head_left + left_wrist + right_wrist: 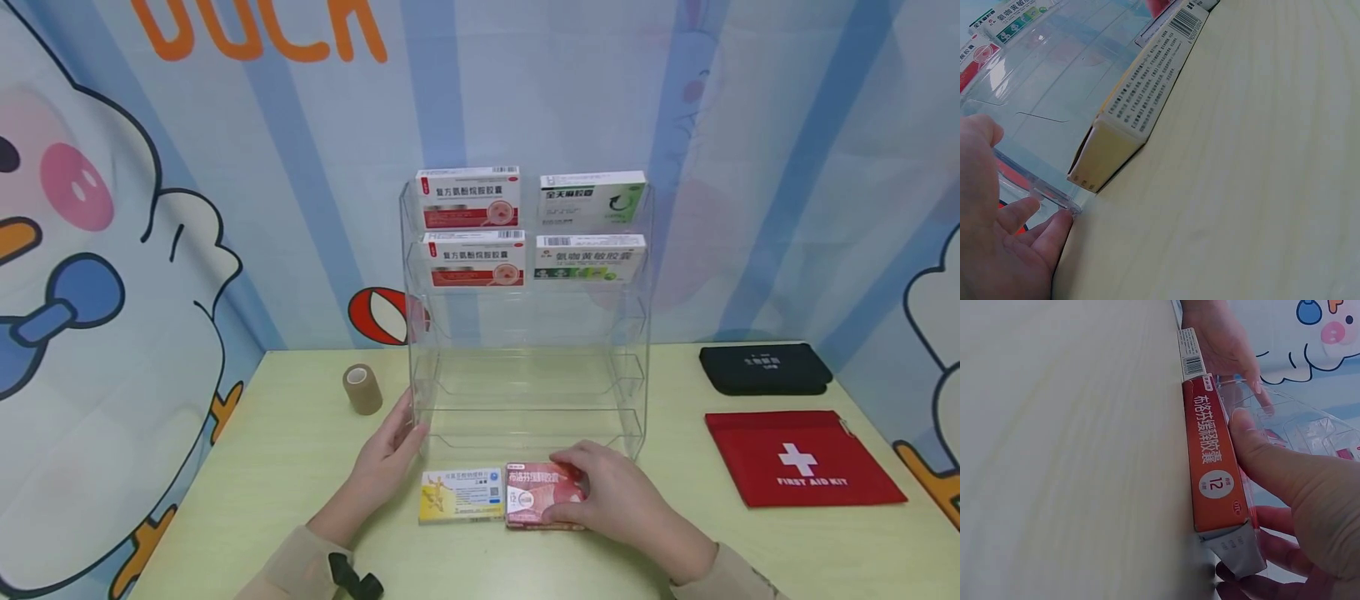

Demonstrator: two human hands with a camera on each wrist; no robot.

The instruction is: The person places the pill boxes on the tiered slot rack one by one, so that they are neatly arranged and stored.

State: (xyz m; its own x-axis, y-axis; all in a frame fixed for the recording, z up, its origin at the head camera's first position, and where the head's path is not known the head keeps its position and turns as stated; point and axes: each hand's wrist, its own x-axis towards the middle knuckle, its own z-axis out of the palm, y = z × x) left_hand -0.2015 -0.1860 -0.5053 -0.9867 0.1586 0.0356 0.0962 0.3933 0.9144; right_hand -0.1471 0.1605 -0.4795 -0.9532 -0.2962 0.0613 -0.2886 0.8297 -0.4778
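Observation:
A clear acrylic display rack (525,423) with several tiers stands on the table. My left hand (387,458) holds its lower left side, the thumb toward the front and the fingers around the outer edge. In front of the rack, my right hand (615,500) grips a red medicine box (528,497) marked 12, thumb on one side and fingers on the other. The red box (1210,450) is at table level. Beside it lies a yellow-and-white medicine box (461,494), its end (1110,159) near the left hand in the left wrist view.
Two red-and-white boxes (468,200) fill the rack's upper left; two green-and-white boxes (591,258) occupy the upper right. A brown tape roll (363,390) stands left of the rack. At right lie a black pouch (765,371) and a red first aid pouch (802,462).

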